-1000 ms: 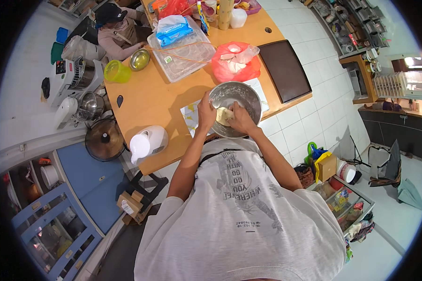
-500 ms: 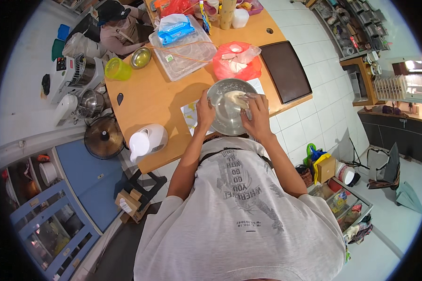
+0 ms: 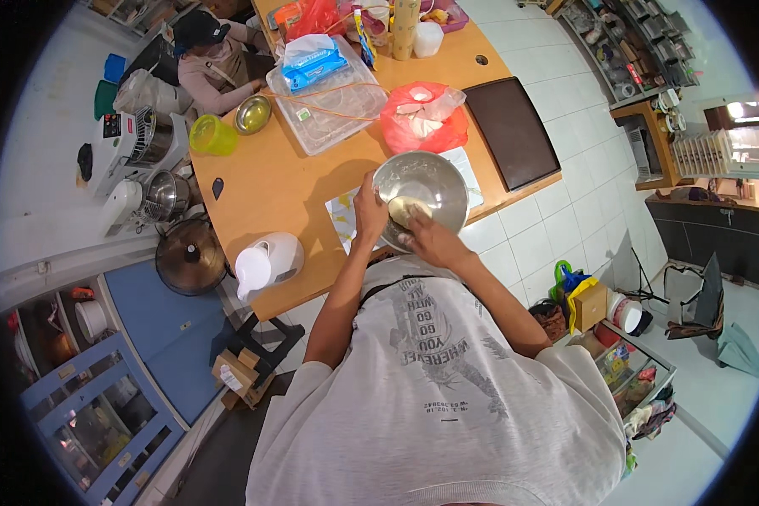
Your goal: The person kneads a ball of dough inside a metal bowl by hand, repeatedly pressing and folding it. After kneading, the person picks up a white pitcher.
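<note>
I see the left hand (image 3: 368, 211) with fingers curled over the rim of a round silver metal bowl (image 3: 449, 187); inside it, the right hand (image 3: 436, 241) lays bent fingers on a pale, rounded dough lump (image 3: 402, 208), gripping or not I cannot tell; beyond stretches a light-brown wooden table (image 3: 291, 190).

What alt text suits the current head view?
A person's right hand touches dough in a metal bowl; the left hand holds its side. On the table are a white jug, a red bag and a dark tray.
</note>
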`<move>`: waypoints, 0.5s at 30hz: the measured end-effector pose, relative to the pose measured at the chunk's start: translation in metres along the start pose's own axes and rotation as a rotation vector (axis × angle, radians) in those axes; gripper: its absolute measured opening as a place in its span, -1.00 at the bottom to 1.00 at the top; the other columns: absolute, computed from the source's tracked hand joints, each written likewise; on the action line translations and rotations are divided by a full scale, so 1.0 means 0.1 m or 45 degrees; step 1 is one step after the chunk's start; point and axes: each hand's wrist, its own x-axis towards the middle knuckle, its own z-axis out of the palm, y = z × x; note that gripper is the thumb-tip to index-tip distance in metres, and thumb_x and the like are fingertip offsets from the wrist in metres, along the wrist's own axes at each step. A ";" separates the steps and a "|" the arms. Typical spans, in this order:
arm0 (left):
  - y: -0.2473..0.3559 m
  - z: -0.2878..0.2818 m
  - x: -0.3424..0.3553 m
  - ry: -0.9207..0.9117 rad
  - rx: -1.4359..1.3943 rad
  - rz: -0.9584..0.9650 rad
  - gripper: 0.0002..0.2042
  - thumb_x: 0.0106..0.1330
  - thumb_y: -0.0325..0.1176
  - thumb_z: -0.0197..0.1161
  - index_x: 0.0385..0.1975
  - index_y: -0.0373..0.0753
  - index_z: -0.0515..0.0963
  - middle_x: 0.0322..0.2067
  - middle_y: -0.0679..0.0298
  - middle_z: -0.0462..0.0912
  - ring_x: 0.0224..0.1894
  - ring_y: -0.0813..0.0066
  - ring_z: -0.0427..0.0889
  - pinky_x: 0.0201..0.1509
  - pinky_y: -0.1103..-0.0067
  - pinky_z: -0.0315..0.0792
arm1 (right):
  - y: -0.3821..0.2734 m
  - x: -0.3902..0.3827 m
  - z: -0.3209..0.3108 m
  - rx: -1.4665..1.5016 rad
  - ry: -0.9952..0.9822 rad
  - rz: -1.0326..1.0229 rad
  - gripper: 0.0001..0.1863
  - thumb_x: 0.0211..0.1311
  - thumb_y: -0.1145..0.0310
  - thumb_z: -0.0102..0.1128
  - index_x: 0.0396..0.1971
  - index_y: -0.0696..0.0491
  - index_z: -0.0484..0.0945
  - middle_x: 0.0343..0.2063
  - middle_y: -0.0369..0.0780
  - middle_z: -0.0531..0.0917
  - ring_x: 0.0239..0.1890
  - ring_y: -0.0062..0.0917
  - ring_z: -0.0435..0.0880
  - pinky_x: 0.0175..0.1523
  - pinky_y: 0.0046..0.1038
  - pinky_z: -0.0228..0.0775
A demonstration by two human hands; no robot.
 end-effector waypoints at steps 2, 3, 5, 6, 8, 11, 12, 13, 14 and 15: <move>0.01 -0.01 -0.01 -0.038 -0.007 -0.027 -0.53 0.30 -0.78 0.06 0.21 -0.30 0.46 -0.04 -0.30 0.66 0.07 -0.39 0.62 0.03 0.06 0.50 | 0.08 0.01 0.30 -0.181 0.046 -0.099 -0.27 0.60 0.00 0.01 0.49 0.25 0.25 0.50 0.23 0.22 0.54 0.14 0.24 0.59 -0.10 0.16; 0.00 -0.01 0.00 -0.058 -0.010 -0.040 -0.53 0.30 -0.78 0.06 0.21 -0.30 0.46 -0.04 -0.31 0.66 0.07 -0.39 0.62 0.03 0.06 0.50 | 0.10 0.02 0.29 -0.113 -0.200 0.039 -0.14 0.63 -0.18 -0.23 0.59 0.22 0.04 0.61 0.19 -0.07 0.65 0.10 -0.10 0.67 -0.05 -0.06; -0.02 0.00 0.01 -0.035 -0.043 0.018 -0.52 0.30 -0.78 0.05 0.22 -0.30 0.46 -0.03 -0.31 0.65 0.08 -0.38 0.62 0.04 0.06 0.50 | 0.09 0.14 0.36 -0.249 -0.234 0.109 -0.12 0.63 -0.22 -0.30 0.60 0.21 0.03 0.62 0.17 -0.14 0.66 0.10 -0.16 0.66 0.02 -0.07; -0.03 0.02 0.01 -0.026 -0.059 0.046 -0.52 0.30 -0.78 0.05 0.22 -0.30 0.46 -0.03 -0.31 0.65 0.09 -0.37 0.62 0.04 0.06 0.50 | 0.08 0.17 0.39 -0.315 -0.252 0.148 -0.11 0.63 -0.25 -0.33 0.60 0.20 0.02 0.63 0.16 -0.17 0.67 0.09 -0.20 0.66 0.06 -0.08; -0.09 0.03 0.03 0.011 -0.017 0.076 -0.51 0.29 -0.78 0.04 0.23 -0.31 0.45 -0.02 -0.31 0.64 0.09 -0.36 0.62 0.06 0.07 0.50 | 0.04 0.27 0.37 -0.302 -0.339 0.215 -0.09 0.63 -0.27 -0.36 0.62 0.19 -0.03 0.65 0.09 -0.26 0.67 0.10 -0.30 0.65 0.12 -0.12; -0.16 0.02 0.02 -0.046 -0.035 -0.017 -0.49 0.28 -0.79 0.03 0.25 -0.33 0.44 -0.01 -0.30 0.64 0.09 -0.35 0.62 0.08 0.10 0.50 | 0.01 0.39 0.18 -0.194 -0.424 0.223 -0.14 0.63 -0.22 -0.34 0.60 0.19 0.04 0.62 0.15 -0.13 0.66 0.13 -0.23 0.68 0.00 -0.19; -0.16 0.01 0.02 -0.085 -0.054 -0.067 -0.49 0.28 -0.80 0.03 0.26 -0.34 0.44 -0.01 -0.30 0.64 0.09 -0.35 0.62 0.09 0.10 0.50 | 0.01 0.43 0.10 -0.143 -0.441 0.211 -0.16 0.63 -0.19 -0.31 0.59 0.19 0.10 0.61 0.19 -0.04 0.66 0.15 -0.17 0.70 -0.07 -0.22; -0.15 0.01 0.03 -0.062 -0.051 -0.044 -0.50 0.33 -0.77 0.04 0.28 -0.31 0.44 0.00 -0.29 0.65 0.10 -0.35 0.62 0.10 0.12 0.50 | 0.09 0.46 -0.05 0.050 -0.468 0.160 -0.21 0.62 -0.12 -0.23 0.57 0.17 0.16 0.59 0.19 0.04 0.64 0.13 -0.09 0.68 -0.08 -0.15; -0.19 0.02 0.00 -0.032 -0.047 -0.027 -0.52 0.39 -0.74 0.05 0.30 -0.29 0.44 0.00 -0.28 0.66 0.11 -0.35 0.62 0.11 0.14 0.50 | 0.20 0.49 -0.25 0.240 -0.499 0.103 -0.26 0.61 -0.06 -0.16 0.55 0.16 0.22 0.57 0.19 0.11 0.63 0.10 -0.01 0.66 -0.09 -0.07; -0.21 0.03 0.00 -0.009 -0.046 -0.007 -0.54 0.44 -0.71 0.06 0.32 -0.26 0.44 0.01 -0.27 0.67 0.12 -0.35 0.62 0.12 0.16 0.50 | 0.27 0.50 -0.40 0.432 -0.526 0.051 -0.31 0.60 0.01 -0.08 0.52 0.15 0.28 0.55 0.18 0.18 0.62 0.08 0.07 0.64 -0.09 0.00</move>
